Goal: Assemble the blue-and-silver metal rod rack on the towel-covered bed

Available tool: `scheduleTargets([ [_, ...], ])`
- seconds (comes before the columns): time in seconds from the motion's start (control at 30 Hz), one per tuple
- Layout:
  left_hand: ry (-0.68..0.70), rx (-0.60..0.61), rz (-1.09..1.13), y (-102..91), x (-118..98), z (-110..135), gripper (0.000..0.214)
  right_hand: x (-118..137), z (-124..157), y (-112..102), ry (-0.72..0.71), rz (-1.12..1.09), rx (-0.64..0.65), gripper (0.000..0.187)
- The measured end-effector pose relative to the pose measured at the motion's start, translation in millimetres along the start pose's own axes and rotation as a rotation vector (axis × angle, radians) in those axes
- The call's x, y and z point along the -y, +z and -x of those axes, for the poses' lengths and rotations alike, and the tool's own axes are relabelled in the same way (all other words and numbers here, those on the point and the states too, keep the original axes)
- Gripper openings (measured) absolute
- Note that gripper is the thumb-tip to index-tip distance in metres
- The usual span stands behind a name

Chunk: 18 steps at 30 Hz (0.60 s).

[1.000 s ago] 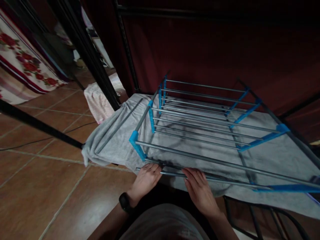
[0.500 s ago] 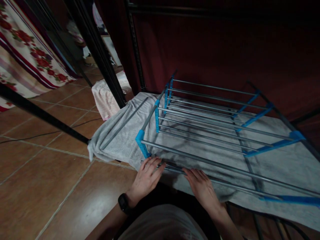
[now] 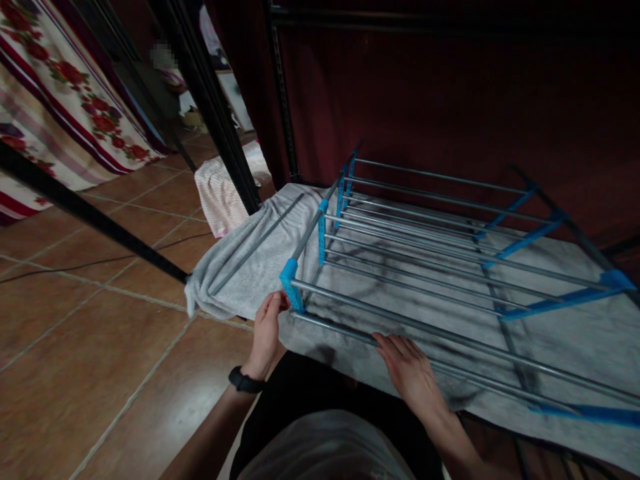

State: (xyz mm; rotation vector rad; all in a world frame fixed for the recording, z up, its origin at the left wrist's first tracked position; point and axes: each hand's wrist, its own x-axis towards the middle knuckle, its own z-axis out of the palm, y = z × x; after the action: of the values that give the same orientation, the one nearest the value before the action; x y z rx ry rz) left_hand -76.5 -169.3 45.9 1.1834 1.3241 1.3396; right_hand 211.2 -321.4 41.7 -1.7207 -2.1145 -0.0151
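- Head view: the drying rack (image 3: 450, 267) is laid on a grey towel (image 3: 240, 267). The end of its lowest rod (image 3: 340, 328) is pinched by the left hand (image 3: 267, 328) at the blue corner piece (image 3: 291, 287).
- The right hand (image 3: 413, 373) is rested flat and open on that rod. The rod is best kept level and lined up with the socket, and pressed evenly.

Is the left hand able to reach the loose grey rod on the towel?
Probably yes: the left hand is at the blue corner piece, and the rod lies uncovered on the towel just beside it.
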Motion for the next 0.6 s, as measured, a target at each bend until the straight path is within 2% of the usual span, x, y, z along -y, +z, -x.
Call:
scheduleTargets([
  [0.2, 0.055, 0.242, -0.079, 20.9, -16, -13, 0.049, 0, -5, -2, -0.009, 0.032, -0.002, 0.032],
  [0.27, 0.083, 0.269, -0.083, 26.8, -21, -13, 0.052, 0, -7, -3, -0.013, 0.035, 0.001, 0.032],
  [0.5, 0.004, 0.108, -0.02, 42.3, -19, -13, 0.059, -2, -10, -8, -0.014, 0.007, 0.037, 0.033],
  [0.6, -0.024, 0.092, 0.002, 45.2, -17, -12, 0.065, 2, -20, -12, -0.013, -0.04, 0.069, 0.036],
])
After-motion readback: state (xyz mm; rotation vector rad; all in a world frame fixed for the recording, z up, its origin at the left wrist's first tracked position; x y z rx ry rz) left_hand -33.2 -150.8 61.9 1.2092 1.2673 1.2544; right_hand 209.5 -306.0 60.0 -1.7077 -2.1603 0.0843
